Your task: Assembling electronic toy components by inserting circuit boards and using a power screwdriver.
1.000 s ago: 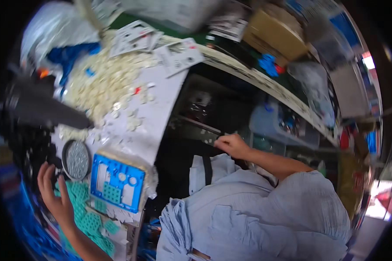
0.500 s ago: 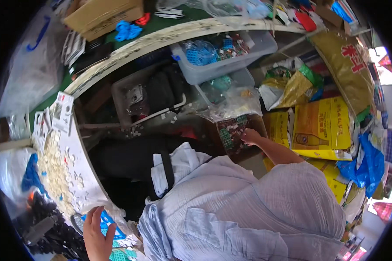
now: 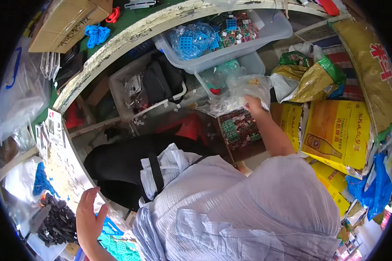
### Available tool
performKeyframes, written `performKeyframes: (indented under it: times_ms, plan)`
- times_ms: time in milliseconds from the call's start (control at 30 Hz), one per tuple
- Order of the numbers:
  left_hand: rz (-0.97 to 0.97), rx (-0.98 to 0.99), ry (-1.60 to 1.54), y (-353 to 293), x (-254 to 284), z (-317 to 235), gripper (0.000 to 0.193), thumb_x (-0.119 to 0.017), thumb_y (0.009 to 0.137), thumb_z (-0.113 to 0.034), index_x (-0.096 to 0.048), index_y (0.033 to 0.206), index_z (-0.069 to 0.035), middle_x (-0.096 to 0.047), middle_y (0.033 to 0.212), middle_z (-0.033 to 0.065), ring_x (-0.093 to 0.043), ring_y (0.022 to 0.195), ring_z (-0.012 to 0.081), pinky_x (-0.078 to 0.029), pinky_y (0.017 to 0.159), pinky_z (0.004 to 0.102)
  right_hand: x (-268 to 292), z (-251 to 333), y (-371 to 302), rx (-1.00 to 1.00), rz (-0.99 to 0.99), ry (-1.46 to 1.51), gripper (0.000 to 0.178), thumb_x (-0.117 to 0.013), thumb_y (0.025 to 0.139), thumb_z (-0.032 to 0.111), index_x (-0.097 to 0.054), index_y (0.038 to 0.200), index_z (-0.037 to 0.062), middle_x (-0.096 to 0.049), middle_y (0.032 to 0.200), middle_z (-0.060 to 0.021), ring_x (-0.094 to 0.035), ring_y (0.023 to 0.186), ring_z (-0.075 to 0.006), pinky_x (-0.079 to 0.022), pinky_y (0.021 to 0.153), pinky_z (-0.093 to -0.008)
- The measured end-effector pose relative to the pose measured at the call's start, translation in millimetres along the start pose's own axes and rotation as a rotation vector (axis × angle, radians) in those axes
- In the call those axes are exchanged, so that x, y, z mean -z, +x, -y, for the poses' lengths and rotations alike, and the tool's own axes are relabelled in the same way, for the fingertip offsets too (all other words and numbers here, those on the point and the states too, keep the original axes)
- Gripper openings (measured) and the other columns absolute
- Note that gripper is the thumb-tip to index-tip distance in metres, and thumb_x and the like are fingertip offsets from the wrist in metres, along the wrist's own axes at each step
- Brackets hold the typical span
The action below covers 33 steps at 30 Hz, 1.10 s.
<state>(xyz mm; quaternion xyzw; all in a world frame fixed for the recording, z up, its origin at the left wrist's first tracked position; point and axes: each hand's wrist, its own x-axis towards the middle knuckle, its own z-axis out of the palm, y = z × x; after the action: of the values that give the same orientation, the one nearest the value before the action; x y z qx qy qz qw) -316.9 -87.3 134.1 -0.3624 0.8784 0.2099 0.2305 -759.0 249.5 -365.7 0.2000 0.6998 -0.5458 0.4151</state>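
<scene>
My right hand [image 3: 254, 105] reaches away from me, fingers curled at the clear plastic bag [image 3: 238, 99] that lies over the far rim of a cardboard box. Small circuit boards [image 3: 239, 127], green and dark red, with thin wires, fill much of that box [image 3: 248, 152]. My left hand [image 3: 90, 213] is raised at the edge of the white table [image 3: 80, 172], fingers apart and nothing in it. Below that hand lie teal plastic grid pieces [image 3: 117, 247] and a blue grid piece [image 3: 112, 227].
Beyond the box stand a translucent bin [image 3: 196, 65] of blue grids and wired boards and a grey bin [image 3: 122, 95] with black items. Yellow cartons [image 3: 335, 132] and a gold sack [image 3: 363, 74] are stacked at right. Black parts [image 3: 59, 219] are heaped at lower left.
My right hand has moved from inside the box up to the plastic bag at its far rim. My left hand has shifted slightly up and left, still spread. The view has shifted too.
</scene>
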Motion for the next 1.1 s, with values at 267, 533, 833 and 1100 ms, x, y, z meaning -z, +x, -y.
performKeyframes:
  times_ms: [267, 533, 833, 1100]
  plan:
    - [0.089, 0.029, 0.021, 30.7, -10.2, -5.4, 0.041, -0.064, 0.083, -0.014, -0.054, 0.12, 0.0, -0.058, 0.114, 0.0211, -0.057, 0.103, 0.0399, -0.046, 0.087, 0.0438, 42.1, 18.4, -18.6, -0.29, 0.48, -0.145, 0.024, -0.056, 0.081, 0.013, -0.059, 0.105, 0.0108, -0.065, 0.104, -0.0052, -0.065, 0.091, -0.0226, -0.055, 0.082, -0.0377]
    - [0.045, 0.101, 0.026, 61.3, -0.3, -4.5, 0.039, -0.063, 0.083, -0.009, -0.056, 0.12, -0.001, -0.059, 0.108, 0.0146, -0.057, 0.095, 0.0283, -0.046, 0.085, 0.0378, 81.0, -149.8, -12.4, -0.569, 0.304, -0.648, 0.019, -0.062, 0.088, 0.021, -0.063, 0.102, 0.0081, -0.063, 0.106, -0.0117, -0.064, 0.095, -0.0228, -0.056, 0.081, -0.0453]
    - [-0.001, 0.201, 0.093, 61.5, -0.9, 7.0, 0.038, -0.062, 0.085, -0.009, -0.057, 0.122, -0.001, -0.06, 0.111, 0.0127, -0.058, 0.092, 0.0253, -0.047, 0.083, 0.0362, 29.4, -210.9, 11.5, -0.103, 0.222, -1.332, 0.071, -0.069, 0.081, 0.041, -0.048, 0.132, -0.0034, -0.047, 0.137, -0.0259, -0.048, 0.126, -0.0343, -0.046, 0.096, -0.049]
    - [0.004, 0.213, 0.081, 57.0, -8.8, 2.9, 0.038, -0.061, 0.085, -0.009, -0.056, 0.121, 0.0, -0.061, 0.11, 0.0147, -0.06, 0.092, 0.027, -0.047, 0.083, 0.0375, -8.7, -202.1, -10.8, 0.044, 0.026, -1.239, 0.065, -0.067, 0.078, 0.044, -0.056, 0.12, -0.0043, -0.061, 0.116, -0.0276, -0.06, 0.108, -0.0411, -0.051, 0.089, -0.0463]
